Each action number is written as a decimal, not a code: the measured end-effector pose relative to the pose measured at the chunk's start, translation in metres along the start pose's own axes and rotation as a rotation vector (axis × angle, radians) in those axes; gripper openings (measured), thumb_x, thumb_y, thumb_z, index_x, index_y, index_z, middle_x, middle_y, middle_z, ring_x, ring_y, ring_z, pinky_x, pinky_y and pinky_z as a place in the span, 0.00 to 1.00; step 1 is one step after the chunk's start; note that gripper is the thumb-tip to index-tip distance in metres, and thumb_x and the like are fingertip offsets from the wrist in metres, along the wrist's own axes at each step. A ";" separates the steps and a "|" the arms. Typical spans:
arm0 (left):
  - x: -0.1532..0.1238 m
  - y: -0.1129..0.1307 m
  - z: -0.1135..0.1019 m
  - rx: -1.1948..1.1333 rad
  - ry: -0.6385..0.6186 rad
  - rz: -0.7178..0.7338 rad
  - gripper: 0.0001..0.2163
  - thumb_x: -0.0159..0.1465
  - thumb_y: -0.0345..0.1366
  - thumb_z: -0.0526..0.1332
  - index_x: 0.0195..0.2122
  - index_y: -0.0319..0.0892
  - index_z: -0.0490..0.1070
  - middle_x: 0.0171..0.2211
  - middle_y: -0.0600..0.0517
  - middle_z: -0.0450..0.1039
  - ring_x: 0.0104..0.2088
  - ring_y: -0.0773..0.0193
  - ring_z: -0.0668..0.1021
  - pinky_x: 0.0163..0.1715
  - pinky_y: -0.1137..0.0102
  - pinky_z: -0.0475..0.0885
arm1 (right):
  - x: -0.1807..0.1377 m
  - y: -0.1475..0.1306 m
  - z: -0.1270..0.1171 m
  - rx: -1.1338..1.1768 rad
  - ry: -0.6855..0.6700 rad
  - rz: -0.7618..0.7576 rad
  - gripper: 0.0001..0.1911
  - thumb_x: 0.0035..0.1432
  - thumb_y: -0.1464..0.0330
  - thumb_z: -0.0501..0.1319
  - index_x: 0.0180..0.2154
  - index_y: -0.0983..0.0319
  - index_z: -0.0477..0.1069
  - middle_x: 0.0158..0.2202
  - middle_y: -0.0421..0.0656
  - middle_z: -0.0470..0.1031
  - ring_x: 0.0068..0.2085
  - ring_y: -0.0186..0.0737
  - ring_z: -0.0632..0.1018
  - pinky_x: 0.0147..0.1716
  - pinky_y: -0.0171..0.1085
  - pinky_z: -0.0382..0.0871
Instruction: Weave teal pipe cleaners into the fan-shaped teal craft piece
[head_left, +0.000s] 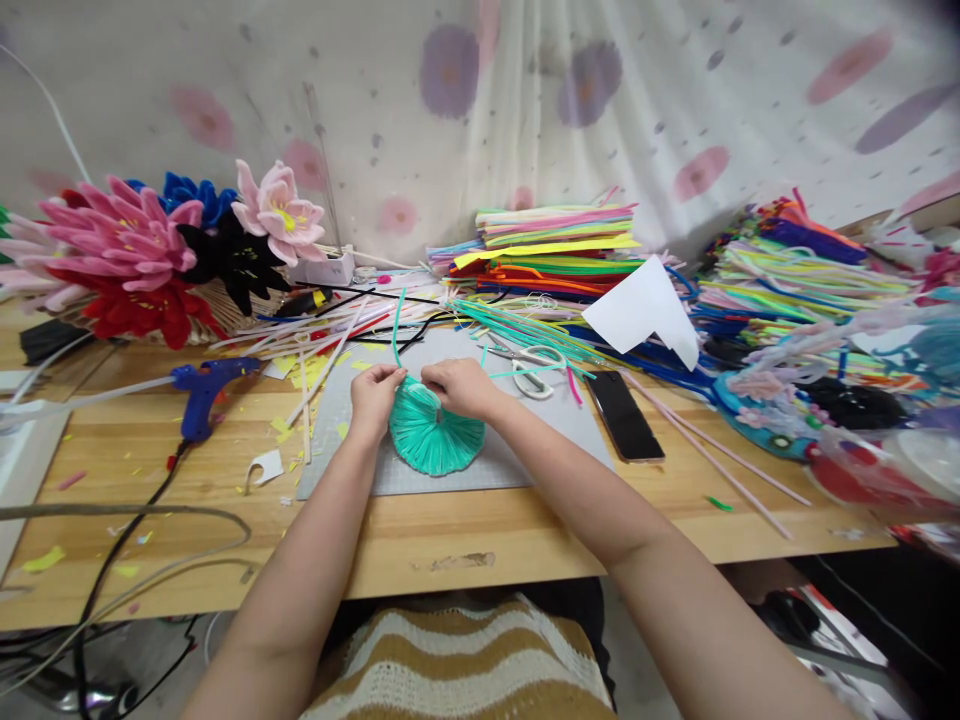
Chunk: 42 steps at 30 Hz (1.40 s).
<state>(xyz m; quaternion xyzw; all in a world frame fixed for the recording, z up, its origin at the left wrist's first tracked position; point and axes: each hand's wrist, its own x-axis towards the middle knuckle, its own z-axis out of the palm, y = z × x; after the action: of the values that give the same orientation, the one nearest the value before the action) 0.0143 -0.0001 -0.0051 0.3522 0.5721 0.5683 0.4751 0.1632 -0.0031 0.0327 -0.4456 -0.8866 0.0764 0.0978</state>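
A round disc (437, 440) wrapped radially in teal pipe cleaners, with a small hole near its middle, is between my hands above a grey cutting mat (345, 470). My left hand (375, 398) pinches at its upper left rim, where a loose teal pipe cleaner (398, 325) sticks up. Curled over the disc's upper right part is my right hand (461, 386), closed on it; its fingertips are partly hidden. White-handled scissors (534, 372) and a bundle of teal pipe cleaners (517, 328) lie just beyond my right hand.
A blue glue gun (204, 395) with its cord lies left, below fuzzy flowers (120, 240). A black phone (628, 415) rests right of the mat. White cut paper (643, 310) leans on stacked pipe cleaners (555, 240). Yellow scraps (300, 375) litter the wooden table (262, 540).
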 end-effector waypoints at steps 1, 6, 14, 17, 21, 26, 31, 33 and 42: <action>0.000 0.000 0.000 0.001 -0.002 -0.013 0.06 0.41 0.33 0.65 0.20 0.39 0.71 0.17 0.56 0.67 0.19 0.72 0.66 0.20 0.75 0.60 | 0.000 0.000 0.000 -0.003 -0.001 0.004 0.13 0.57 0.68 0.49 0.37 0.62 0.70 0.36 0.44 0.75 0.37 0.37 0.72 0.31 0.33 0.52; 0.001 0.002 -0.010 0.072 -0.187 -0.083 0.14 0.40 0.41 0.67 0.25 0.38 0.72 0.20 0.55 0.69 0.20 0.70 0.68 0.20 0.75 0.60 | -0.002 0.004 0.002 0.035 0.010 0.058 0.13 0.57 0.65 0.50 0.37 0.62 0.70 0.36 0.44 0.76 0.35 0.37 0.72 0.30 0.33 0.51; 0.002 0.006 -0.013 0.210 -0.266 0.026 0.13 0.40 0.41 0.66 0.25 0.37 0.73 0.21 0.53 0.71 0.21 0.69 0.69 0.23 0.73 0.62 | -0.003 0.010 -0.003 0.162 0.019 0.000 0.11 0.54 0.65 0.53 0.34 0.62 0.71 0.32 0.42 0.75 0.31 0.34 0.70 0.28 0.31 0.51; 0.005 0.003 -0.010 0.274 -0.205 0.124 0.09 0.43 0.39 0.63 0.23 0.38 0.72 0.20 0.53 0.70 0.21 0.69 0.69 0.23 0.73 0.62 | -0.003 0.011 -0.005 0.182 0.016 -0.015 0.10 0.53 0.67 0.53 0.33 0.63 0.72 0.30 0.42 0.75 0.30 0.32 0.68 0.28 0.31 0.50; 0.009 -0.003 -0.007 0.372 -0.189 0.236 0.08 0.47 0.38 0.60 0.23 0.38 0.71 0.21 0.53 0.71 0.23 0.68 0.70 0.25 0.73 0.63 | -0.001 0.013 -0.004 0.271 0.015 0.030 0.11 0.52 0.67 0.54 0.32 0.65 0.72 0.27 0.41 0.73 0.26 0.30 0.65 0.27 0.30 0.50; 0.004 0.001 -0.004 0.514 -0.131 0.355 0.07 0.48 0.37 0.58 0.24 0.39 0.70 0.22 0.54 0.70 0.24 0.68 0.70 0.27 0.73 0.64 | 0.007 0.013 0.006 0.530 0.039 0.146 0.16 0.53 0.62 0.56 0.37 0.66 0.73 0.25 0.39 0.70 0.26 0.28 0.65 0.26 0.29 0.52; -0.001 0.008 -0.001 0.494 -0.101 0.371 0.04 0.45 0.33 0.59 0.23 0.39 0.69 0.20 0.56 0.67 0.24 0.69 0.69 0.27 0.74 0.63 | 0.012 0.008 0.010 0.524 0.016 0.208 0.15 0.51 0.62 0.57 0.36 0.66 0.75 0.24 0.39 0.71 0.26 0.29 0.66 0.26 0.29 0.53; -0.001 0.010 -0.001 0.363 -0.161 0.255 0.07 0.45 0.32 0.58 0.25 0.39 0.71 0.20 0.56 0.68 0.23 0.69 0.69 0.26 0.74 0.63 | 0.012 0.007 0.010 0.539 -0.006 0.209 0.16 0.50 0.62 0.59 0.36 0.65 0.76 0.26 0.40 0.73 0.28 0.31 0.68 0.27 0.29 0.54; 0.011 0.021 -0.018 -0.060 -0.587 -0.314 0.12 0.43 0.33 0.67 0.30 0.37 0.75 0.23 0.52 0.74 0.21 0.70 0.73 0.23 0.76 0.66 | 0.009 0.015 0.005 0.809 -0.014 0.222 0.16 0.48 0.61 0.59 0.28 0.70 0.75 0.23 0.40 0.70 0.26 0.29 0.66 0.26 0.29 0.57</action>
<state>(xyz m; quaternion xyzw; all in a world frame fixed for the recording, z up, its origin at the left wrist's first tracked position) -0.0092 0.0067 0.0124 0.3943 0.4412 0.3790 0.7114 0.1685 0.0126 0.0259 -0.4635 -0.7326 0.4314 0.2498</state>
